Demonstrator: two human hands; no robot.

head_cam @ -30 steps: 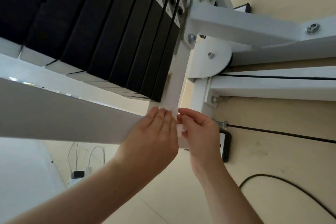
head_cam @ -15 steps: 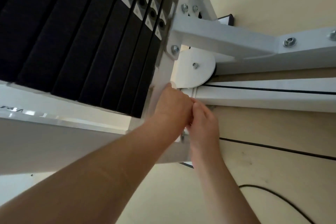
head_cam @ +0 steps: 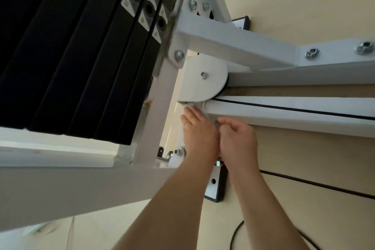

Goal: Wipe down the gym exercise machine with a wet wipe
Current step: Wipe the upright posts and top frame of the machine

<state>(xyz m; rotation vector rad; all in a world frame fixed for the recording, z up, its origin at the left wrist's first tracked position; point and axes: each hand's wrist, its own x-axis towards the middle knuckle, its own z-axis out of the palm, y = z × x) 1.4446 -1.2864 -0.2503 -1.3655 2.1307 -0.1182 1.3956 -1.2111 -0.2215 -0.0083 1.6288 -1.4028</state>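
Left fingers (head_cam: 190,115) straight and close together, flat on the wet wipe (head_cam: 191,105), pressing it to the white machine frame (head_cam: 233,34) right under the rounded pulley cover (head_cam: 203,79). I only see a crumpled white edge of the wipe past the fingertips; the rest is under the left hand (head_cam: 200,138). Right fingers (head_cam: 231,127) are curled in, thumb and forefinger tips together at the lower edge of the horizontal beam (head_cam: 294,115). A small greyish bit sits there; I cannot tell if it is wipe, or if the right hand (head_cam: 238,142) grips anything. Hands touch side by side, and both forearms come up from the bottom of the view.

Outward: a black cable (head_cam: 284,108) runs along the beam from the pulley cover off to the right. The upright post (head_cam: 156,111) is just left of the left hand, with the black weight stack (head_cam: 81,46) beyond it, showing white labels and pin holes. A bolt (head_cam: 179,55) sits at the joint above the cover. Below the wrists, a white foot plate (head_cam: 213,185) on a black base rests on the pale floor (head_cam: 304,168). A black cord (head_cam: 233,235) lies on the floor at bottom right
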